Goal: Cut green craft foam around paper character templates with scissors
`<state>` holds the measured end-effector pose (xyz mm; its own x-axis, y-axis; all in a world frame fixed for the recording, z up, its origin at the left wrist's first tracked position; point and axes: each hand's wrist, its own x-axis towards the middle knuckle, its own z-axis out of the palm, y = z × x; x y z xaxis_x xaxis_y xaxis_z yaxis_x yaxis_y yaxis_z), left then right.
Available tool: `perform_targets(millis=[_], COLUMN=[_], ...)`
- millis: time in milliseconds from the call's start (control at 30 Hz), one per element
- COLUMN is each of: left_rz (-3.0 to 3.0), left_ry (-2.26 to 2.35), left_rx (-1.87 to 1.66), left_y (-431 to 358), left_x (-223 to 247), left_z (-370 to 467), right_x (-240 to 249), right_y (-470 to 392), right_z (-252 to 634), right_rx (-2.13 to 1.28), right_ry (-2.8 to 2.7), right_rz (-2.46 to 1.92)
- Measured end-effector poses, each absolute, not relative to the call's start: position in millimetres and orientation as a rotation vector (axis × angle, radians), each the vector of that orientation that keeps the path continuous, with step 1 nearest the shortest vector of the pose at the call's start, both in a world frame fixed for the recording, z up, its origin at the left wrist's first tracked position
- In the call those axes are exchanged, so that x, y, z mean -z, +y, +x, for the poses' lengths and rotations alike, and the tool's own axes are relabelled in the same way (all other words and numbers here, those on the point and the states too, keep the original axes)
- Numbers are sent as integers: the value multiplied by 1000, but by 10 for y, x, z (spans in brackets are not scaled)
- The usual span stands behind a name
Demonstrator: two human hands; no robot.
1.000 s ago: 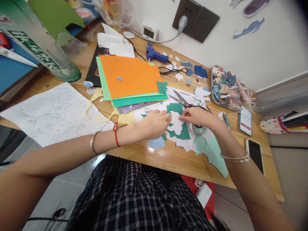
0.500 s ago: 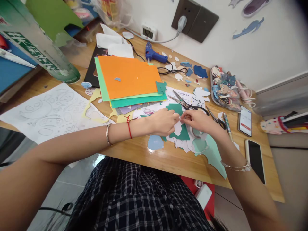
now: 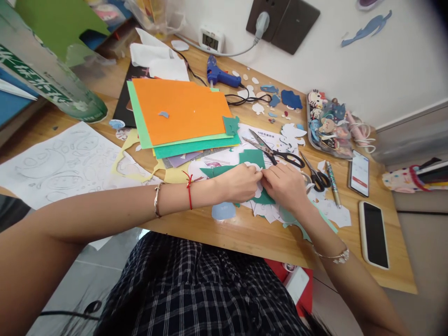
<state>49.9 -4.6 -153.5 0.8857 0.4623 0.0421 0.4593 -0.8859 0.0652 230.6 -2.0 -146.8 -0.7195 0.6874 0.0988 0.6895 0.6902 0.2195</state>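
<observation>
My left hand [image 3: 244, 183] is closed, its fingertips bent down over a dark green sheet [image 3: 252, 158]. Against it, my right hand [image 3: 284, 184] is closed too, and the fingertips of both nearly meet. A sliver of a white paper cutout [image 3: 259, 190] shows on the green sheet between them. Whatever the fingers pinch is small and mostly hidden. Just beyond the hands lie black-handled scissors [image 3: 276, 151], blades partly apart, on a printed sheet. A pale blue cutout [image 3: 224, 211] lies below my left wrist, and pale green scraps [image 3: 297, 228] lie under my right forearm.
Left of centre is a stack of coloured sheets [image 3: 182, 112], orange on top. Behind it rests a blue glue gun [image 3: 222, 74] with its cord. More scissors [image 3: 318, 177], a pen [image 3: 333, 184] and two phones [image 3: 374, 235] lie right. A bottle [image 3: 59, 88] stands left.
My right hand has turned over more and closed in against my left, covering more of the white cutout. The tape roll beneath it is now mostly hidden. The view has shifted slightly.
</observation>
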Motion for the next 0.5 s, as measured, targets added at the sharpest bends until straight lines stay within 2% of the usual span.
perform_targets(millis=[267,400,500], left_rz=[3019,2989,2914], left_ry=[798,867,862], left_rx=[-89,-104,-160], left_y=[-113,-164,-131], left_x=[1541,1585,1606], left_z=[480,498,488], right_x=[1497,1344,1210], right_y=[-23,-121,-132], right_z=[2353,2435,2470], right_rx=[537,444,254], right_ry=[-2796,-2706,-2575], right_rz=[-837,-922,-1125])
